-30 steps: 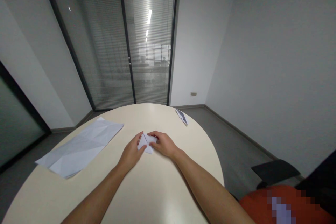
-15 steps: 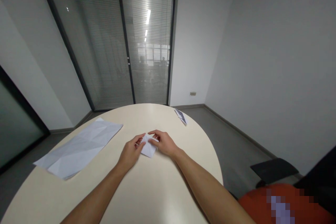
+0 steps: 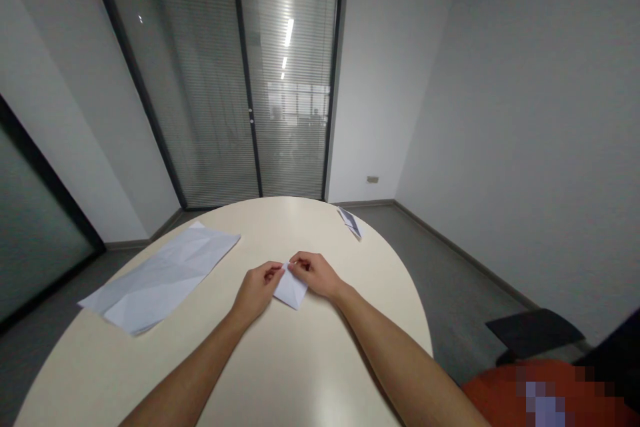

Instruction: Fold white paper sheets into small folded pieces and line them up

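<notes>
A small folded piece of white paper [image 3: 291,291] lies on the cream oval table [image 3: 280,360], its point toward me. My left hand [image 3: 259,289] pinches its upper left edge with thumb and fingers closed. My right hand [image 3: 314,274] pinches the upper right corner, fingers curled over the paper. The two hands almost meet at the top of the fold.
A stack of large creased white sheets [image 3: 159,277] lies at the table's left. A small folded paper item [image 3: 351,221] rests near the far right edge. A black chair [image 3: 535,332] stands at the right, glass doors with blinds [image 3: 250,80] behind the table.
The paper has been folded narrower and now points toward me. Both hands have drawn closer together at its top edge.
</notes>
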A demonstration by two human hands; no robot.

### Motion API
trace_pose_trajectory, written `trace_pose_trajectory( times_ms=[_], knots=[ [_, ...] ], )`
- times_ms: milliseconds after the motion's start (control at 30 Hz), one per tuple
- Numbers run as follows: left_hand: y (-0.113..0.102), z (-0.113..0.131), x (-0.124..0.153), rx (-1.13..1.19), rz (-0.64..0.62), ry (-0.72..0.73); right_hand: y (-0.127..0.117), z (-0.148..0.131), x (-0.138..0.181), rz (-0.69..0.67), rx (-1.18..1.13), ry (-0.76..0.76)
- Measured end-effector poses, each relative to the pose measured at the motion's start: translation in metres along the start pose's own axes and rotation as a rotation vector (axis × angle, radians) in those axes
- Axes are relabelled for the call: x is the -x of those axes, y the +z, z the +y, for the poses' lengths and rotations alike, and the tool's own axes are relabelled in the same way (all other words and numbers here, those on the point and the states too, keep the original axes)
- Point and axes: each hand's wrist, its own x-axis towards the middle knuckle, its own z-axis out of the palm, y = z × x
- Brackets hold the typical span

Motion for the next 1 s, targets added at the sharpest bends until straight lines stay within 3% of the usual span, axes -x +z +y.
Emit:
trace_pose_trajectory(
  times_ms=[167,467,1000],
  knots=[
    [0.002,0.003,0.0,0.045,0.007,-0.021,-0.003,0.0,-0.002,0.006,-0.092,-0.004],
    [0.002,0.009,-0.002,0.089,0.06,-0.06,0.001,0.001,-0.006,0.047,-0.316,0.125],
    [-0.008,-0.004,-0.01,0.197,0.258,-0.073,-0.014,0.012,-0.013,0.344,-0.361,0.081]
  ],
)
